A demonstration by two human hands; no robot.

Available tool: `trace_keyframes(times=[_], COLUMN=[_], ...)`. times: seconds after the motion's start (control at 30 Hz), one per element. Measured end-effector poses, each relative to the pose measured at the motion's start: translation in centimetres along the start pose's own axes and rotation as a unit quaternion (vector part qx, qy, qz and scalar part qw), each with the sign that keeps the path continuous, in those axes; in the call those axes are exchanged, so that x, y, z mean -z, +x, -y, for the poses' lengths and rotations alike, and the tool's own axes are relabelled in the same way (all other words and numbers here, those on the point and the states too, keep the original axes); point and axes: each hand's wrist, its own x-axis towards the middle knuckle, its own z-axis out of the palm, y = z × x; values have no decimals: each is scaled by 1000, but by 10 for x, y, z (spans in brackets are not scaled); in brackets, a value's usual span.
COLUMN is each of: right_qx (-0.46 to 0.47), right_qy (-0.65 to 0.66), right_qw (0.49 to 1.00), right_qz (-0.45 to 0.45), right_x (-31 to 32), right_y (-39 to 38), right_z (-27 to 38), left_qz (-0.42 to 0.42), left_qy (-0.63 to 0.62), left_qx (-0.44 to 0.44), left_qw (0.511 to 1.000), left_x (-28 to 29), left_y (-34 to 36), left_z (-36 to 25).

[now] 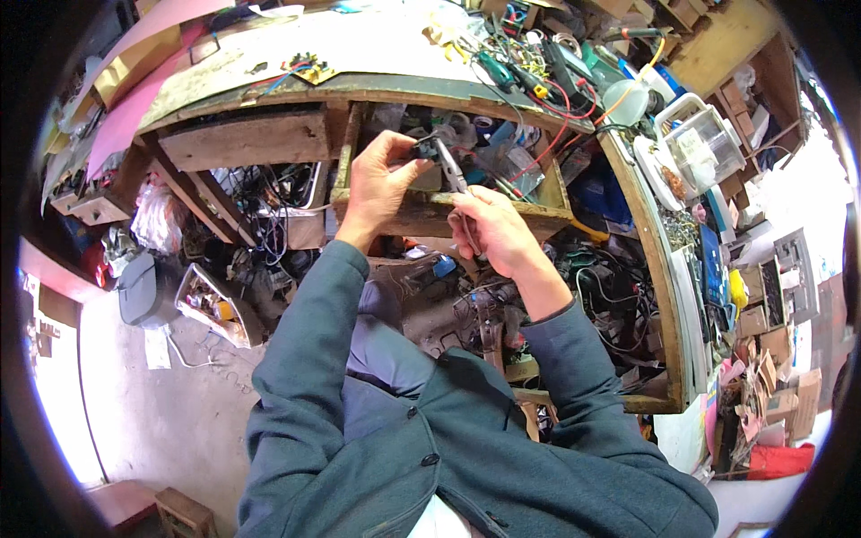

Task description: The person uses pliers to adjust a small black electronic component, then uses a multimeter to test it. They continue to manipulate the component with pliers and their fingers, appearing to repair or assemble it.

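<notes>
Cluttered workshop surroundings fill the view: a worn wooden tabletop [296, 81] curves across the top, its pale surface scratched and strewn toward the right with screwdrivers [495, 70], red wires [574, 103] and other small tools too tangled to tell apart. Below its front edge sits an open wooden drawer [430, 213] holding loose parts, and to the left of it a darker compartment stuffed with black cables [269, 193]. At the right end of the tabletop stands a clear plastic container [704, 143] with a white frame, and beside it a pale translucent jug [625, 100]. Lower right, cardboard boxes [771, 377] lie piled on the floor. On the left, above the grey concrete floor [170, 412], a small tray of oddments [211, 305] rests near a grey bin [143, 287]. The person, seated, wears a dark teal jacket [466, 448], both sleeves reaching up from the lower edge. The left hand [377, 184] is raised in front of the drawer, fingers pinched closed around a small dark component [423, 148] held at the fingertips. The right hand [493, 229] is just beside it and slightly lower, clenched around the handles of a pair of pliers [451, 169], whose metal jaws point up and left and meet the small component at the left hand's fingertips. Whether the jaws actually bite on the part or only touch it cannot be told.
</notes>
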Motion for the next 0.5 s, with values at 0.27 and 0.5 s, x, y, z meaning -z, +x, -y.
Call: trace_keyframes(times=[0.27, 0.5], right_qx=[-11, 15], right_qy=[-37, -123], right_qw=[999, 992], right_qz=[-18, -14], right_x=[3, 5], right_y=[0, -1], right_z=[11, 13], left_qz=[-7, -5], left_qy=[-12, 5], left_qx=[-26, -49], left_qw=[1000, 999], left_x=[1, 1], left_y=[1, 2], left_z=[9, 10])
